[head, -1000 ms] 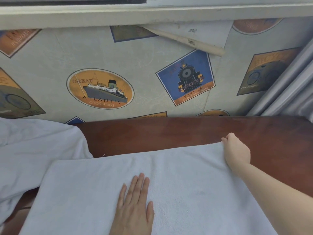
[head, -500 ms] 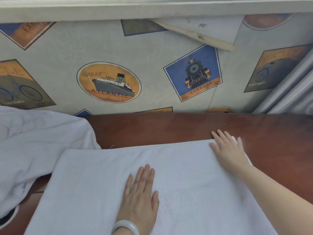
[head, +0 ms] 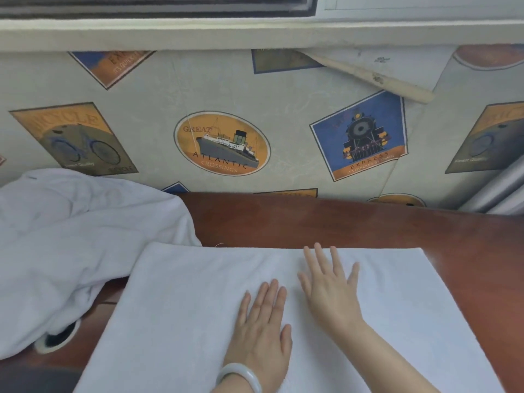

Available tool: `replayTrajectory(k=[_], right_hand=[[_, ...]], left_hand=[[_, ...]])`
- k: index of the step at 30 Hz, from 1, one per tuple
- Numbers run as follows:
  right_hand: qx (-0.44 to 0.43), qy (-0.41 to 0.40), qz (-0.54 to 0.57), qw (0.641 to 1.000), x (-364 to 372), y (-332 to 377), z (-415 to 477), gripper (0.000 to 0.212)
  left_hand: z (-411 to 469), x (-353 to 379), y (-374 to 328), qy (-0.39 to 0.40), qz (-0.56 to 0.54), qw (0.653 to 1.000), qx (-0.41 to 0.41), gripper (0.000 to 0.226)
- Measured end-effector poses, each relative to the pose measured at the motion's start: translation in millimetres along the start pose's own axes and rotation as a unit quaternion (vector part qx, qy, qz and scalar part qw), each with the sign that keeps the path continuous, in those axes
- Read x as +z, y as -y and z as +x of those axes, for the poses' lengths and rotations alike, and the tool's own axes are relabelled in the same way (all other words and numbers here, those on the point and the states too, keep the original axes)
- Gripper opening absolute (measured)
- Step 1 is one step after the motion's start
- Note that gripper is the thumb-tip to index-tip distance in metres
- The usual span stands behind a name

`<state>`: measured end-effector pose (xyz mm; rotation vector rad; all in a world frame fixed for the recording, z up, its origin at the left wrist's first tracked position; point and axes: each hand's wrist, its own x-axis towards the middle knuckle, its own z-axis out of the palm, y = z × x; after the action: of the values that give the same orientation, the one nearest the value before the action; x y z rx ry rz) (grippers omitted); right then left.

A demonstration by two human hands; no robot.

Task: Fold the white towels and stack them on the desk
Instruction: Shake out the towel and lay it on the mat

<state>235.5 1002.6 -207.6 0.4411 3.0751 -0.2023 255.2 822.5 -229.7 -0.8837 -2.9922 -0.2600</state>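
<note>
Desk strip (head: 340, 222) beyond towel (head: 184, 307) edge

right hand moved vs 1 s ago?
Yes. The right hand left the far right corner of the towel and slid left toward the middle, now lying flat beside the left hand.

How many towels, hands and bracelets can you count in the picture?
White towels: 2, the flat towel and the crumpled towel, with that heap counted as one.
Hands: 2, the left hand and the right hand, both flat on the flat towel.
Bracelets: 1, the pale bracelet on the left wrist.
Total: 5.
</note>
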Motion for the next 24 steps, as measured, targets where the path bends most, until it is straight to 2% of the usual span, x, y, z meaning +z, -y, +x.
replayTrajectory(k=[2,5,7,11,13,16,19,22,24], right_hand=[[-0.006,0.033,0.004,0.999,9.0,17.6,-9.9,0.071],[0.009,0.034,-0.002,0.999,17.2,13.8,-10.3,0.071],[0.001,0.014,-0.008,1.000,17.5,12.0,-8.4,0.075],[0.011,0.009,-0.005,1.000,16.5,15.9,-10.2,0.073],[0.011,0.013,-0.007,1.000,14.7,16.0,-11.3,0.065],[0.014,0.029,-0.009,0.999,11.2,16.7,-10.3,0.061],[0.013,0.027,-0.010,1.000,10.8,18.0,-11.8,0.061],[0.012,0.027,-0.005,1.000,10.0,19.1,-12.9,0.061],[0.010,0.033,-0.003,0.999,8.2,17.3,-12.0,0.062]], left_hand=[[-0.5,-3.6,-0.3,0.030,-0.011,0.999,0.016,0.063],[0.4,-10.1,28.9,0.042,-0.007,0.998,0.045,0.054],[0.3,-24.0,77.3,0.046,0.018,0.999,0.004,0.052],[3.0,-39.2,193.0,0.035,0.042,0.995,-0.083,0.083],[11.4,-45.9,225.9,0.007,0.056,0.993,-0.107,0.083],[22.2,-51.2,234.9,0.028,0.052,0.987,-0.151,0.084],[27.1,-51.5,204.6,0.012,0.079,0.976,-0.202,0.083],[9.8,-38.4,179.2,0.034,0.076,0.992,-0.093,0.068],[-2.8,-41.2,206.6,0.045,0.062,0.993,-0.088,0.073]])
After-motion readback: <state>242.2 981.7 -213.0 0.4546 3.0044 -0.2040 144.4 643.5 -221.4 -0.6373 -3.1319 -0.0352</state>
